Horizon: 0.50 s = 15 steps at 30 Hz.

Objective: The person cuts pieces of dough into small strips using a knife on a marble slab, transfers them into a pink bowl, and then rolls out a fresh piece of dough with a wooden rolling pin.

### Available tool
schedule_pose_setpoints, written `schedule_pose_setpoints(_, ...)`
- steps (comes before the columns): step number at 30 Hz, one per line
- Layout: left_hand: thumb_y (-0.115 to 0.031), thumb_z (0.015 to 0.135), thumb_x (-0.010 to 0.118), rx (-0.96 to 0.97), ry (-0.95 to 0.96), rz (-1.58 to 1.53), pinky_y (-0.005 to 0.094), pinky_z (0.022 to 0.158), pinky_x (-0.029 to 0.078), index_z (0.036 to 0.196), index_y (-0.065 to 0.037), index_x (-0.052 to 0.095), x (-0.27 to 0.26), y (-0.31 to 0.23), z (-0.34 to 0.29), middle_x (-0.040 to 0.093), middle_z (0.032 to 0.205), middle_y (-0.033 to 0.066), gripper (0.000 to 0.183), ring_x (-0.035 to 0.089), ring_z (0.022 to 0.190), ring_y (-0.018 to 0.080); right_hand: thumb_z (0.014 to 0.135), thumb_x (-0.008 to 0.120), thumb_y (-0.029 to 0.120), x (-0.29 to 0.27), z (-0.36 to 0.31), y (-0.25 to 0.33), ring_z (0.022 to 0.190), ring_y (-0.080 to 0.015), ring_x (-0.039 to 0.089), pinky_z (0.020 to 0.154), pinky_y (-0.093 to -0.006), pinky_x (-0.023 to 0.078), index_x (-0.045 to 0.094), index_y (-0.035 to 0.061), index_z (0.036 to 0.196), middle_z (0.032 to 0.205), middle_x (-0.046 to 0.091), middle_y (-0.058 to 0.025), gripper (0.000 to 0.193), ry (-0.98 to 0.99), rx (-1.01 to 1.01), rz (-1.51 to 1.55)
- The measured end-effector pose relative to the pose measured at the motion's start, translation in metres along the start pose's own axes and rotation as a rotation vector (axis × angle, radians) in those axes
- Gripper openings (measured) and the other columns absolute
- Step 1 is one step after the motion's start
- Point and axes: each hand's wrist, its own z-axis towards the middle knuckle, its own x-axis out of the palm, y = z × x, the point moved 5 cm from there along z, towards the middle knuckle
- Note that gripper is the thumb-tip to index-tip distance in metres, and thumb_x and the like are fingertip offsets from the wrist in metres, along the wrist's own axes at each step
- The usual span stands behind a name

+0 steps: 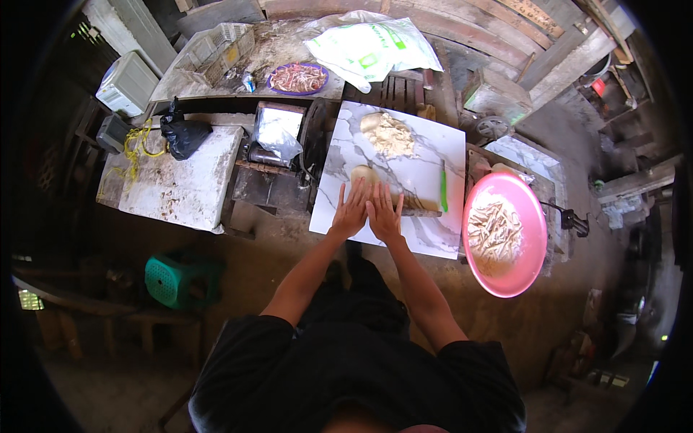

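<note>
Both my hands rest side by side at the near middle of a white marble-patterned board [335,155]. My left hand [351,210] lies flat with fingers stretched over the near part of a smooth pale dough lump [364,172]. Close beside it, my right hand [385,212] is also flat, fingers spread and pointing forward. What lies under the palms is hidden. A dark flat strip [422,213] sticks out to the right of my right hand. Farther back is a heap of rough dough pieces [388,135]. A slim green tool [443,187] lies along the board's right side.
Right of the board stands a pink basin [534,245] with floured dough strips [495,229]. A roller machine [274,137] and a black plastic bag [183,131] are at left. Behind are a purple plate [298,79], a white sack [368,49] and a crate [219,50].
</note>
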Motion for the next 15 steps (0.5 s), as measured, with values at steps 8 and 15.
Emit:
schedule_pose_setpoints(8, -0.032, 0.076, 0.049, 0.042, 0.094, -0.079, 0.0479, 0.101, 0.006, 0.131, -0.005, 0.018, 0.004, -0.002, -0.001, 0.018, 0.136, 0.0139, 0.068, 0.011, 0.127, 0.0280, 0.089, 0.025, 0.030, -0.004, -0.004, -0.015, 0.126, -0.0215, 0.017, 0.101, -0.0430, 0.008, 0.021, 0.0056, 0.130, 0.135, 0.024, -0.0093, 0.049, 0.074, -0.042, 0.153)
schedule_pose_setpoints(15, -0.021, 0.069, 0.057, 0.078, 0.072, -0.456, 0.0420, 0.102, 0.011, 0.131, -0.002, 0.015, 0.000, 0.006, -0.017, 0.018, 0.135, 0.0152, 0.077, 0.012, 0.127, 0.0300, 0.082, 0.043, 0.018, -0.006, -0.022, -0.013, 0.125, -0.0207, 0.021, 0.100, -0.0383, 0.017, 0.032, 0.0041, 0.125, 0.134, 0.025, -0.0090, 0.046, 0.066, -0.164, 0.090)
